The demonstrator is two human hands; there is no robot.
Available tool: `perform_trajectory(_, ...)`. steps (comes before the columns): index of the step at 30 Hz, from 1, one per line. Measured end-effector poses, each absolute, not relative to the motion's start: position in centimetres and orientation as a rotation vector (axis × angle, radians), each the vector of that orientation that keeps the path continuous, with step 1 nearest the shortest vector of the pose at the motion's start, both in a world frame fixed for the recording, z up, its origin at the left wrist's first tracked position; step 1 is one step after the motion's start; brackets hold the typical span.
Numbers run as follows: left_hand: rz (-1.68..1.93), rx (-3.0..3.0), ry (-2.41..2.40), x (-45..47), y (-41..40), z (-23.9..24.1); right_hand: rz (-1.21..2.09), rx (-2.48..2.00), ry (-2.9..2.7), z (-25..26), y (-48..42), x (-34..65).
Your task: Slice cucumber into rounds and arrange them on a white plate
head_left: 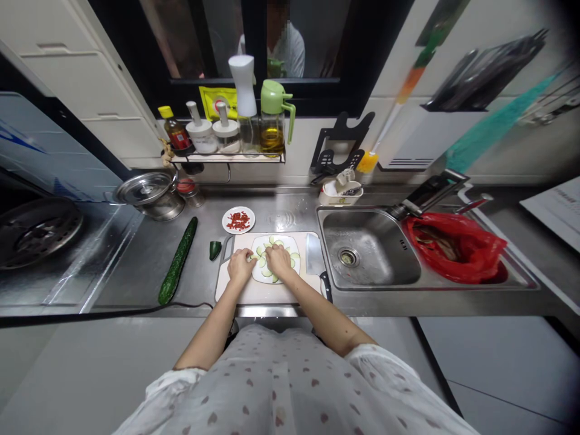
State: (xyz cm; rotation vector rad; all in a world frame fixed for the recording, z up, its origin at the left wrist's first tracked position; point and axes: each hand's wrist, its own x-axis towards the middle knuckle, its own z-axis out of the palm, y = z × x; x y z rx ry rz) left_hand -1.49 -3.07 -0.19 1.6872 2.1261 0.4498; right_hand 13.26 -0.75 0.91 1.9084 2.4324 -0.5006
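A white square plate [259,277] with thin pale-green cucumber slices [263,271] laid around it sits on the cutting board [247,295]. My left hand [241,266] is at the plate's left edge, thumb and fingers pinched on what looks like a cucumber slice. Over the middle of the plate, my right hand [278,260] reaches down with its fingers together among the slices; its fingertips are partly hidden. A kitchen knife [314,257] lies on the board's right side. Left of the board are a short cucumber end [215,249] and a whole cucumber [179,260].
Behind the board stands a small plate of chopped red pieces [238,220]. A sink [371,248] lies to the right, with a red plastic bag [453,248] beside it. A lidded pot [151,194] is at the back left, below a shelf of seasoning bottles [226,158].
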Motion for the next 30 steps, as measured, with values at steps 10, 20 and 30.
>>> perform_trajectory(10,0.468,1.685,2.108,-1.5,-3.0,-0.1,-0.471,1.908,2.427,0.8,-0.9,13.4)
perform_trajectory(20,0.519,1.648,2.176,-1.3,-2.5,0.2,-0.47,2.027,2.433,2.4,-0.5,14.0)
perform_trajectory(30,0.403,1.654,2.219,0.3,-1.5,0.4,-0.495,1.957,2.406,2.1,-0.6,13.8)
